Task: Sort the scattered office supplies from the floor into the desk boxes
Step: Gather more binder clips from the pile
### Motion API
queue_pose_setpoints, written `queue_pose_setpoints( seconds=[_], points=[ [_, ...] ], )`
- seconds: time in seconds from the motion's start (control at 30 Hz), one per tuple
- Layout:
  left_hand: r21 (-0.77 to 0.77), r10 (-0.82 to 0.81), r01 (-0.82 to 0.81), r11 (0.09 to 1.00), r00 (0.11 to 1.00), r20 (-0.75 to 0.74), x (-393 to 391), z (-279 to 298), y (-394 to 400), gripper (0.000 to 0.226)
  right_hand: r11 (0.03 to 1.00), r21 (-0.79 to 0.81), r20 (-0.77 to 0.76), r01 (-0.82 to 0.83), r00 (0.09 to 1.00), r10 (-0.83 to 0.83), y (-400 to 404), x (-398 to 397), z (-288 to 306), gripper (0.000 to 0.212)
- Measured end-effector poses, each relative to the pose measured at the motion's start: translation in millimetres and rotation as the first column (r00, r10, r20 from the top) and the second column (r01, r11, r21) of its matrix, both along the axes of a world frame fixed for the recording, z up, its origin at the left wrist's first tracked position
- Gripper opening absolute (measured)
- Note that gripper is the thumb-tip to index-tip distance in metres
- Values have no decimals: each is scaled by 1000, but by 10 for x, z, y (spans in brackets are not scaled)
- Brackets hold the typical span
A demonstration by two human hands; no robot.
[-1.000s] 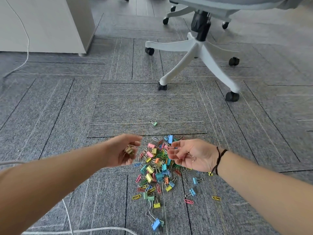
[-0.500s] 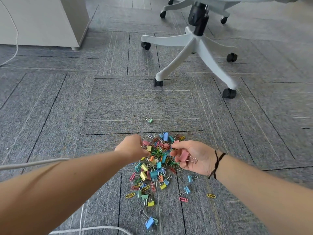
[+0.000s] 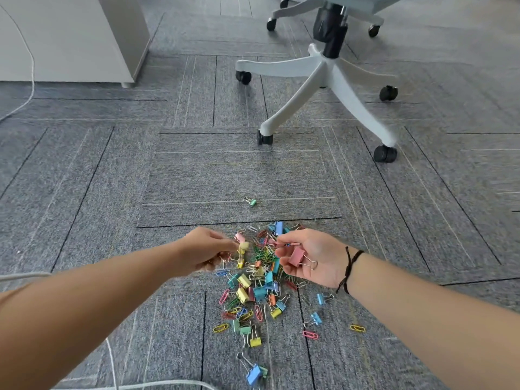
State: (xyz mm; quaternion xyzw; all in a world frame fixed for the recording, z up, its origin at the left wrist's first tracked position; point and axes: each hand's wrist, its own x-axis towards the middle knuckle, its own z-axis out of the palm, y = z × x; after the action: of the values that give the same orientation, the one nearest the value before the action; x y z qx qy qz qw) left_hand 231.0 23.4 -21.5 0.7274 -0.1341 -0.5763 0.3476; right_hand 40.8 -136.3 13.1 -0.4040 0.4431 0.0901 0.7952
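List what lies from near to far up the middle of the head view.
Blue binder clip → pile of clips → lone green binder clip → chair caster → chair column.

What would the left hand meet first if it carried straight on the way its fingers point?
Probably the pile of clips: the left hand points right, with the right hand beyond. Depth is unclear.

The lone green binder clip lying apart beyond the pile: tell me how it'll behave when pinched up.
The green binder clip looks small, so it is probably light. Its body looks rigid and should not flop. Its wire handles lie folded out and may swing when lifted. Resting flat on carpet, it seems unlikely to roll.
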Motion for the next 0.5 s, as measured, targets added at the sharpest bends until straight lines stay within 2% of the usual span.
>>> queue_pose_setpoints(
  seconds=[0.07,0.17,0.27,0.37,0.43,0.5],
  points=[
    [-60,-3,-10,998,976,-216,61,70,72,24,1000,2,-1,-10,1000,10,30,58,-22,10],
    [-143,58,-139,980,886,-461,121,189,156,13,1000,8,-10,4,1000,-4,60,129,-54,15],
    [-193,64,-215,957,810,-583,156,289,209,15,999,-36,-24,14,1000,-15,68,212,-89,15],
    [-171,92,-262,950,756,-648,159,334,246,24,957,-279,-81,-78,995,58,101,314,-181,17],
    [-132,129,-285,949,737,-663,143,375,262,35,830,-500,-172,-249,967,187,161,415,-225,23],
    [-105,151,-297,949,723,-674,137,421,271,45,549,-677,-364,-490,872,329,228,511,-252,24]
  ],
)
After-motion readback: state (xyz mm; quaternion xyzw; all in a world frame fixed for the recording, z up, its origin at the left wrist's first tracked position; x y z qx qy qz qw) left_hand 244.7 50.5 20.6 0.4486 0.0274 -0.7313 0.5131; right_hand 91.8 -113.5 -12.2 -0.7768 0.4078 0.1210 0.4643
